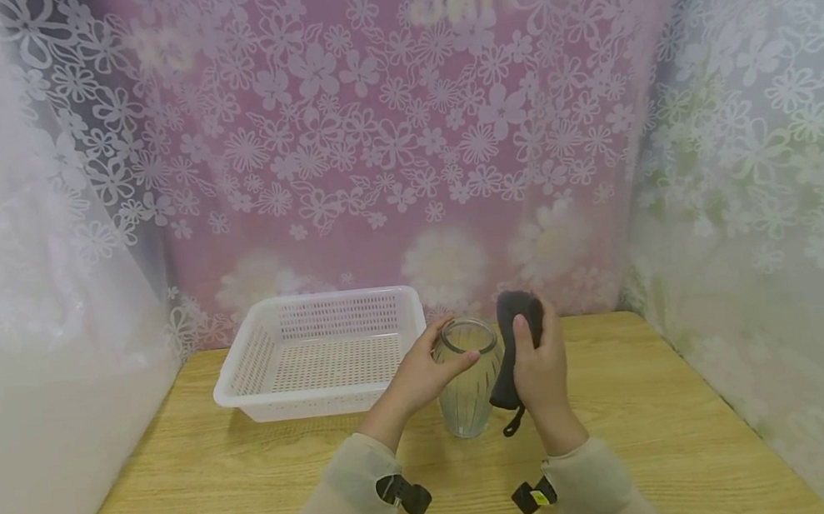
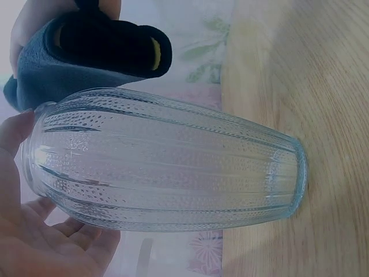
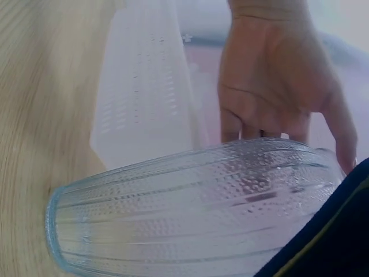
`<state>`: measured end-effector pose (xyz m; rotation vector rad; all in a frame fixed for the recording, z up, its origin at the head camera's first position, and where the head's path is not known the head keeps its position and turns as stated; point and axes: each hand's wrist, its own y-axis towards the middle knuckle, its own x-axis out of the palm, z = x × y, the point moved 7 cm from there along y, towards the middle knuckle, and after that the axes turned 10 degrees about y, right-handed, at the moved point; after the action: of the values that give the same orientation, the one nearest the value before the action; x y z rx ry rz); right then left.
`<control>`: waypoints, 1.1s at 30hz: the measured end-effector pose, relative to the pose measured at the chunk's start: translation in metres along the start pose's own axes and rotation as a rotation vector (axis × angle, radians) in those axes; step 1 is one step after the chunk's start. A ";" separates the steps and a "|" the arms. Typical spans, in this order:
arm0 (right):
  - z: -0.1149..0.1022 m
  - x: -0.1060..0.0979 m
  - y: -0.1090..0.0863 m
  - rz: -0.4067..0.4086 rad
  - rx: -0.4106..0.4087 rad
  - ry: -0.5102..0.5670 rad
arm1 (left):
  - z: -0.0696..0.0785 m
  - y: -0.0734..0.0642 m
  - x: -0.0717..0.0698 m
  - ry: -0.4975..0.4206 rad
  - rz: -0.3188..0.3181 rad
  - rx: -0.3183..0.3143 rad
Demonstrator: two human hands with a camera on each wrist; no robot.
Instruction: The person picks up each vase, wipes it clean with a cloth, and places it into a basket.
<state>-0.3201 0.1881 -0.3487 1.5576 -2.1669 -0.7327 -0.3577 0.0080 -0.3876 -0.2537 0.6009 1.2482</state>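
Note:
A clear ribbed glass vase [image 2: 167,167] stands upright, its base at the tabletop. My left hand [image 1: 424,370] holds it near the rim, thumb on the near side and fingers around the far left side. Just right of the vase, my right hand [image 1: 544,369] grips a folded dark grey cloth [image 1: 507,373] with a small hanging loop, thumb pressed on its face. In the left wrist view the cloth [image 2: 69,81] shows a yellow strip inside its fold and sits close beside the vase's upper part. Whether cloth and glass touch, I cannot tell.
A white perforated plastic basket [image 1: 322,405] stands behind and left of the vase on the wooden table [image 1: 628,452]. Flower-patterned curtains [image 1: 368,127] hang behind the table and along both sides.

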 end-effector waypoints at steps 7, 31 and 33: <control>-0.010 0.014 -0.008 0.001 -0.264 -0.082 | -0.001 0.001 0.000 0.014 0.002 -0.002; 0.008 0.022 -0.007 0.026 -0.221 -0.153 | -0.001 0.001 0.000 -0.007 -0.003 0.006; 0.012 0.021 -0.006 0.023 -0.188 -0.128 | -0.001 0.001 0.000 -0.009 -0.004 0.005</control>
<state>-0.3290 0.1694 -0.3621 1.4235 -2.1297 -1.0223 -0.3590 0.0081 -0.3884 -0.2454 0.5957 1.2436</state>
